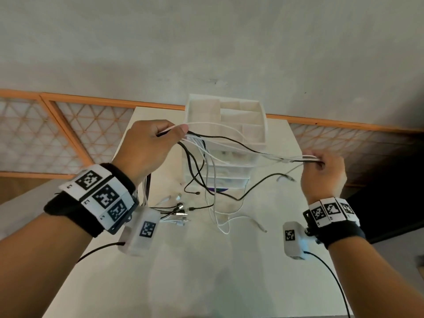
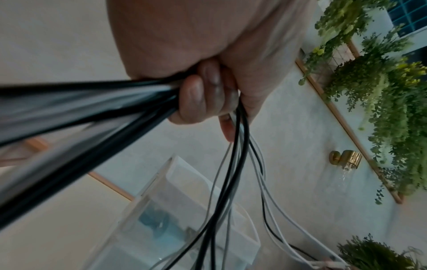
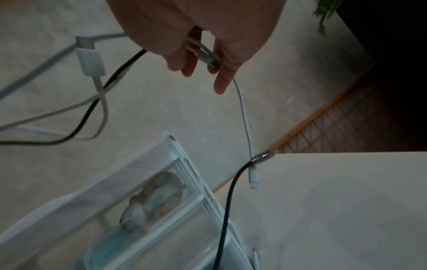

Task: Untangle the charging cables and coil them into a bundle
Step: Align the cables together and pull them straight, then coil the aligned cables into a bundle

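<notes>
Several black and white charging cables (image 1: 231,143) stretch in the air between my two raised hands above the white table (image 1: 206,260). My left hand (image 1: 149,143) grips a bunch of them (image 2: 233,164) in a fist, and their plug ends (image 1: 179,212) hang down onto the table. My right hand (image 1: 323,168) pinches the other ends of a few cables (image 3: 208,56) between thumb and fingers. A white plug (image 3: 253,178) and a black cable with a metal plug (image 3: 262,157) dangle below it. More white loops (image 1: 226,223) lie on the table.
A white drawer organizer (image 1: 226,138) with an open compartment top stands at the table's far middle, right behind the cables. A wall with an orange-framed lattice panel (image 1: 57,131) runs behind the table. Green plants (image 2: 381,102) hang on the wall.
</notes>
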Demonstrator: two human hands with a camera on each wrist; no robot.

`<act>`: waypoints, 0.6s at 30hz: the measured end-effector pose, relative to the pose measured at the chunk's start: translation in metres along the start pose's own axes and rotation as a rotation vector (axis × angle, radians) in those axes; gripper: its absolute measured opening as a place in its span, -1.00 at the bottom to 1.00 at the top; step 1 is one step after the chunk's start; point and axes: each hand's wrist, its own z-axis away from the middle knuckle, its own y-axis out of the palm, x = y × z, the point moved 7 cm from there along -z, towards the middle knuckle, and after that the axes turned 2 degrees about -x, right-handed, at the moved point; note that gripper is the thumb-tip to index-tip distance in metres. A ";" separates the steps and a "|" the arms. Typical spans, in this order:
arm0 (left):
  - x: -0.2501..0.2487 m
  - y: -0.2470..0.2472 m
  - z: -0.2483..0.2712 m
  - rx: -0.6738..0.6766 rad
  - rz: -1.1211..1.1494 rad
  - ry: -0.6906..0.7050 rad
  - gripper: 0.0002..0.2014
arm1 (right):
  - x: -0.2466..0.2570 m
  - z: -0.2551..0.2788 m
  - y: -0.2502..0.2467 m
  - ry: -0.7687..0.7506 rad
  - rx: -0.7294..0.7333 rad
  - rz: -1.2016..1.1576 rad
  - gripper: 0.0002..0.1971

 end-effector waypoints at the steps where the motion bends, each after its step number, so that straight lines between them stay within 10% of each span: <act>1: -0.001 0.000 0.000 -0.005 0.001 0.006 -0.68 | 0.001 0.000 0.003 -0.038 0.031 0.014 -0.69; 6: -0.006 0.001 0.000 -0.021 0.050 0.038 -0.68 | -0.011 0.036 0.030 -0.156 0.264 0.037 -0.77; 12: -0.009 -0.006 -0.005 -0.108 0.186 0.033 -0.67 | -0.074 0.046 0.054 0.211 0.715 0.565 -0.77; 15: -0.008 0.004 -0.002 -0.040 0.169 0.038 -0.69 | -0.069 0.032 0.044 0.282 0.569 0.382 -0.83; 18: -0.006 0.012 0.000 0.016 0.080 0.041 -0.63 | -0.046 0.022 0.042 0.136 0.544 0.246 -0.46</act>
